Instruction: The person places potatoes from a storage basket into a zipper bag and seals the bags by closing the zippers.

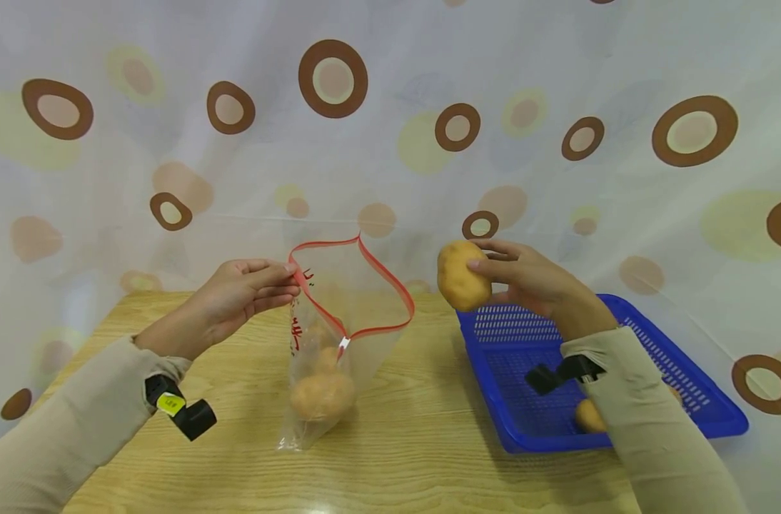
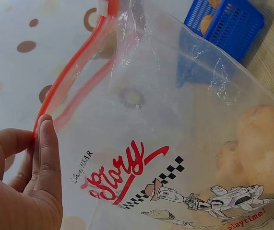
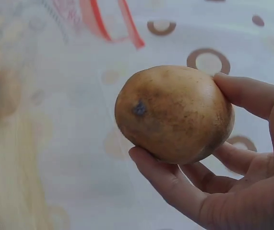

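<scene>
The left hand (image 1: 233, 300) pinches the red zip rim of a clear printed bag (image 1: 329, 343) between thumb and fingers, holding that edge up so the mouth (image 1: 355, 285) gapes in a wide loop; the bag stands on the wooden table (image 1: 403, 442) with potatoes already in its bottom (image 1: 323, 392). To the right of the mouth, and at about the same height as its rim, the right hand (image 1: 525, 282) grips a potato (image 1: 462, 275), fingers curled round it and the thumb on top. The potato sits on the side of that hand facing the bag, its long axis roughly upright and tilted a little, near the far right bend of the rim but clear of it. So the opening lies to the left of the potato and slightly lower. Further right, just beside the right forearm, a blue perforated basket (image 1: 686, 378) rests on the table with another potato (image 1: 588, 416) in it.
</scene>
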Demonstrator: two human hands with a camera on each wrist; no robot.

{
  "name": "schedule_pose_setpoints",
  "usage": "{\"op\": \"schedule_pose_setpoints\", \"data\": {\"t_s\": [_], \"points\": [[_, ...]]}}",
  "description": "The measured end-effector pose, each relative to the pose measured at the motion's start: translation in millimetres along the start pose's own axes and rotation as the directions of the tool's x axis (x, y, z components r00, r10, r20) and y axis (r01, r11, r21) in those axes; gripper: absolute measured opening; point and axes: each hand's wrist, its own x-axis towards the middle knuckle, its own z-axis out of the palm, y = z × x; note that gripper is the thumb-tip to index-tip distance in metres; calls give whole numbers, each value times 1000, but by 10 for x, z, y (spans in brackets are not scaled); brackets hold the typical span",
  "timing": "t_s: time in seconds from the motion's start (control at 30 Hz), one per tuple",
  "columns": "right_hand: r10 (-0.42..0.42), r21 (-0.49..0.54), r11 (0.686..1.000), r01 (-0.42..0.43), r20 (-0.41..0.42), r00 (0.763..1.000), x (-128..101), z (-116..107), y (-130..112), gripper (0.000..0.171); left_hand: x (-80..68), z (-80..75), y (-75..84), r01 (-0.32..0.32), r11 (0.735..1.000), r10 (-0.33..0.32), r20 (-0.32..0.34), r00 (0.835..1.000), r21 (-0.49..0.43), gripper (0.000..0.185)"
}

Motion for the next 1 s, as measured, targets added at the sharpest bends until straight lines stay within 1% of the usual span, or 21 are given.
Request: {"op": "schedule_pose_setpoints", "data": {"t_s": [0.13, 0.23, 0.3, 0.47, 0.57, 0.63, 0.73, 0.87, 0.97, 1.0], "points": [[-35, 62, 998, 33, 32, 999, 29, 185, -116, 60, 17, 0, -11, 1, 1000, -1, -4, 1000, 3, 9], [-55, 71, 996, 53, 30, 998, 47, 343, -190, 58, 24, 3, -21, 3, 1000, -3, -11, 1000, 1, 9], [-61, 43, 997, 60, 14, 998, 60, 448, -232, 56, 28, 4, -28, 2, 1000, -2, -9, 1000, -1, 10], [-71, -77, 995, 68, -40, 997, 98, 682, -308, 52, 33, 9, -38, 3, 1000, -3, -5, 1000, 3, 10], [-94, -130, 988, 86, -64, 993, 119, 807, -341, 51, 32, 15, -35, 2, 1000, -2, -5, 1000, 8, 9], [-125, -182, 977, 110, -72, 990, 133, 887, -346, 50, 33, 17, -31, 7, 1000, -7, -9, 1000, 4, 9], [-186, -297, 942, 157, -71, 980, 151, 1004, -341, 51, 29, 19, -22, 9, 1000, -9, -14, 1000, 2, 9], [-257, -473, 859, 196, -69, 964, 183, 1149, -322, 51, 23, 17, -15, 6, 1000, -6, -17, 1000, 6, 11], [-282, -556, 806, 201, -62, 958, 223, 1239, -299, 50, 21, 18, -15, 7, 1000, -7, -18, 1000, 4, 11], [-284, -575, 793, 200, -59, 957, 236, 1265, -289, 50, 22, 19, -15, 7, 1000, -7, -19, 1000, 5, 11]]}}
